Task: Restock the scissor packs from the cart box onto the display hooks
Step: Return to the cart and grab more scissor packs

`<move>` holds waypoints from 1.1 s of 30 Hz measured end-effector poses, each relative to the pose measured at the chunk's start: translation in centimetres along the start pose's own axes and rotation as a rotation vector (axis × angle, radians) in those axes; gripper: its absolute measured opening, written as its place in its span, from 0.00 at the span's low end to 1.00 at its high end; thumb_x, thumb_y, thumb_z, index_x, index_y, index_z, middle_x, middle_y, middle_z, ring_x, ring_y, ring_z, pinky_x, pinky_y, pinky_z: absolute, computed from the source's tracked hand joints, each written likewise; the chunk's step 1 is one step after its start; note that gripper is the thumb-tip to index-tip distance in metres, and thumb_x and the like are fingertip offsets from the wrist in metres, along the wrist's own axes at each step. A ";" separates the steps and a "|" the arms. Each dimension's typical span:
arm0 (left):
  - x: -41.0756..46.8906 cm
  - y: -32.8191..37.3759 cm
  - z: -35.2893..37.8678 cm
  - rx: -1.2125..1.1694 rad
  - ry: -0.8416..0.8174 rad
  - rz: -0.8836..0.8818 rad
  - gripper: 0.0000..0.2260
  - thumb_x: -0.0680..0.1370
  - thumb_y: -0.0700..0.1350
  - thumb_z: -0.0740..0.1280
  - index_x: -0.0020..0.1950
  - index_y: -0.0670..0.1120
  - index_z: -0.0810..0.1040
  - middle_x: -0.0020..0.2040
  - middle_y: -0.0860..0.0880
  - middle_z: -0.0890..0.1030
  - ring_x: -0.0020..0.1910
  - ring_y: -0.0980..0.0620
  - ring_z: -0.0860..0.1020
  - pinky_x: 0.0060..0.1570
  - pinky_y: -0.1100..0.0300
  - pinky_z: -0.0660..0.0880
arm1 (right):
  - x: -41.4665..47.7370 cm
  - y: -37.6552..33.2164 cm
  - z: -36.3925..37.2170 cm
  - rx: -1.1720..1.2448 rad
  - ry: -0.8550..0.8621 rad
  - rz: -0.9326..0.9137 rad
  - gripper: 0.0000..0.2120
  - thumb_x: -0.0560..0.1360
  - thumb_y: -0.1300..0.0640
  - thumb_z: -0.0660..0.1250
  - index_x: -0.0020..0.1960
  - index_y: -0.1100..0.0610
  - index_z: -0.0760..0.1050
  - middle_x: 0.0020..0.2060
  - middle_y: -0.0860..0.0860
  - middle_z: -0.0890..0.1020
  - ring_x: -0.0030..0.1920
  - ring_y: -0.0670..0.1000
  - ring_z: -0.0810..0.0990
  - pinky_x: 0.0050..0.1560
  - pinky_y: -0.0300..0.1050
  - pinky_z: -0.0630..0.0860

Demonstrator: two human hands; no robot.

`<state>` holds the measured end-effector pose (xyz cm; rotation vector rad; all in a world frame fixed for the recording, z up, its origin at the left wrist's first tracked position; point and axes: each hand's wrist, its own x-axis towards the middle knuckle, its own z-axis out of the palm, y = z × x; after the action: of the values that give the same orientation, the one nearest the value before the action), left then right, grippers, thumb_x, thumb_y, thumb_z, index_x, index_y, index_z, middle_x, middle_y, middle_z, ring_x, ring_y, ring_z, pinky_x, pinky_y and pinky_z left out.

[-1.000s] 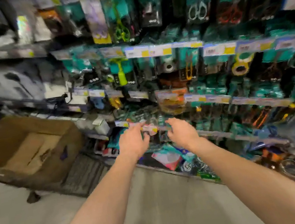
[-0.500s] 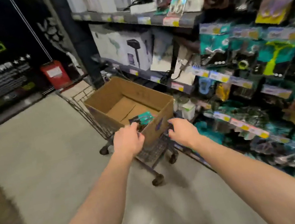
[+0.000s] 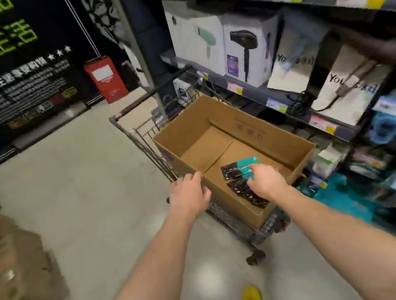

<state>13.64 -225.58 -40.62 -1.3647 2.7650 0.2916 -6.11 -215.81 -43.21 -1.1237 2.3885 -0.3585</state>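
Head view, right hand (image 3: 266, 180) gripping scissor packs (image 3: 239, 170)

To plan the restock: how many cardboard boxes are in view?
2: the open box in the cart, and a blurred closed one at lower left. Others may be hidden.

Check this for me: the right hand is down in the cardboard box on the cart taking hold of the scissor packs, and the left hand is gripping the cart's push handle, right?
Not quite. The head view shows the left hand resting on the near rim of the cardboard box, not on the cart's push handle, which is at the far end. The rest holds: the right hand is in the box on the scissor packs.
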 end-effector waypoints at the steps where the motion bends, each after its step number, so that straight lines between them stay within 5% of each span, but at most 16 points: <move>1: 1.4 -0.5 0.2 0.001 -0.012 0.014 0.17 0.81 0.53 0.59 0.67 0.49 0.73 0.61 0.45 0.80 0.59 0.42 0.77 0.61 0.47 0.75 | 1.6 -0.2 0.4 0.004 -0.019 0.021 0.20 0.77 0.55 0.62 0.68 0.55 0.73 0.62 0.58 0.80 0.62 0.59 0.79 0.62 0.53 0.77; 14: 20.6 -4.0 2.3 0.084 -0.184 0.217 0.16 0.81 0.54 0.61 0.67 0.51 0.74 0.61 0.47 0.80 0.59 0.45 0.78 0.63 0.49 0.74 | 15.3 0.0 4.5 0.064 -0.072 0.328 0.14 0.76 0.53 0.63 0.59 0.56 0.76 0.54 0.57 0.83 0.55 0.60 0.82 0.54 0.52 0.80; 20: 30.3 -4.3 6.5 0.153 -0.380 0.396 0.19 0.81 0.55 0.61 0.69 0.49 0.73 0.63 0.45 0.80 0.64 0.41 0.77 0.64 0.47 0.71 | 19.3 0.2 7.2 0.095 -0.081 0.547 0.17 0.79 0.57 0.60 0.66 0.60 0.74 0.61 0.60 0.81 0.62 0.60 0.79 0.61 0.50 0.75; 33: 38.8 -1.4 14.2 0.152 -0.633 0.619 0.20 0.81 0.54 0.62 0.72 0.51 0.70 0.66 0.43 0.79 0.66 0.40 0.76 0.65 0.49 0.71 | 22.6 0.7 12.1 0.388 0.019 0.981 0.14 0.78 0.54 0.63 0.61 0.58 0.75 0.56 0.60 0.82 0.55 0.62 0.81 0.51 0.52 0.79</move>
<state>-9.60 -254.12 -59.57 -0.2639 2.4878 0.4265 -12.79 -233.31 -60.78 0.2573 2.4085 -0.4362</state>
